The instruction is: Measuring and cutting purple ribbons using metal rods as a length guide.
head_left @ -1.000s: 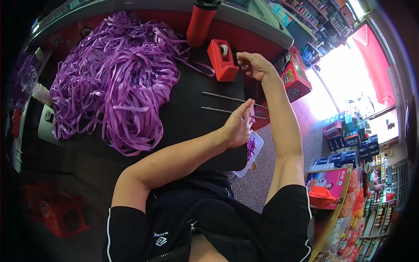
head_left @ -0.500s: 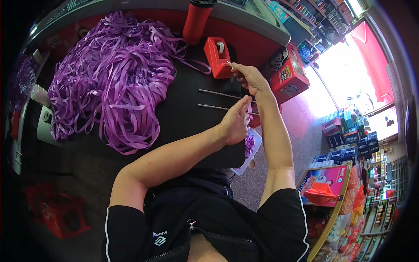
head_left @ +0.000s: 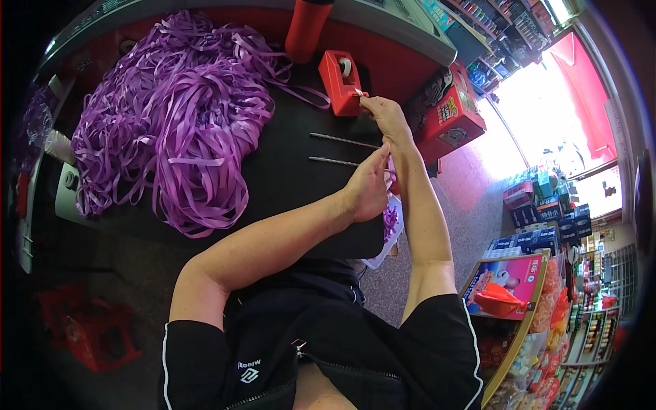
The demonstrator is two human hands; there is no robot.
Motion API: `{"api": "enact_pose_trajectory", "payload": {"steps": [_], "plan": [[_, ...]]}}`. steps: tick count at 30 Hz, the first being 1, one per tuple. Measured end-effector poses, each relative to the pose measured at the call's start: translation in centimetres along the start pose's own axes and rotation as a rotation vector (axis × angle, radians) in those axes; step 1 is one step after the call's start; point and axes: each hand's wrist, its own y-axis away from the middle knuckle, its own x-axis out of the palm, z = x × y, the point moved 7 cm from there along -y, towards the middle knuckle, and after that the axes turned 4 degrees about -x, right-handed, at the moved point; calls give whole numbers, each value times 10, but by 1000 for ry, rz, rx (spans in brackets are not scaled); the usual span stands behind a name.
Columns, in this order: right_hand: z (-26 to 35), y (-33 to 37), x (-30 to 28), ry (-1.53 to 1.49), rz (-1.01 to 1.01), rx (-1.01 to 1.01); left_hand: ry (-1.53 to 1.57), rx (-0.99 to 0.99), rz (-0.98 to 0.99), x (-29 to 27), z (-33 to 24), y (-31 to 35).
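My right hand point(head_left: 389, 117) is at the front end of a red tape dispenser point(head_left: 337, 85), its thumb and forefinger pinched on the tape end at the cutter. The white tape roll point(head_left: 344, 66) sits inside the dispenser. Lower down, my left hand point(head_left: 367, 186) has its fingers pressed together by the table's right edge. A bit of purple ribbon point(head_left: 391, 172) shows at its fingertips; its palm side is hidden. Two thin twisted metal rods point(head_left: 333, 161) stick out leftward from behind this hand over the black table top. A big heap of purple ribbon point(head_left: 205, 130) covers the table's left.
Below my left hand, a clear plastic box point(head_left: 391, 229) holds purple pieces. A red cylinder point(head_left: 307, 31) stands behind the dispenser, and a red carton point(head_left: 451, 116) to its right. A red stool point(head_left: 99, 335) is on the floor at left. Stocked shelves line the right.
My right hand has shifted slightly and stays pinched at the dispenser's cutter. The left hand has barely moved beside the rods. The whole view has shifted slightly upward.
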Motion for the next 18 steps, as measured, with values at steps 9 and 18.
{"api": "enact_pose_trajectory", "payload": {"steps": [9, 18], "plan": [[-1, -2, 6, 48, -48, -117, 86, 13, 31, -3, -2, -1], [1, -2, 11, 23, -109, -121, 62, 0, -73, -17, 0, -3]]}}
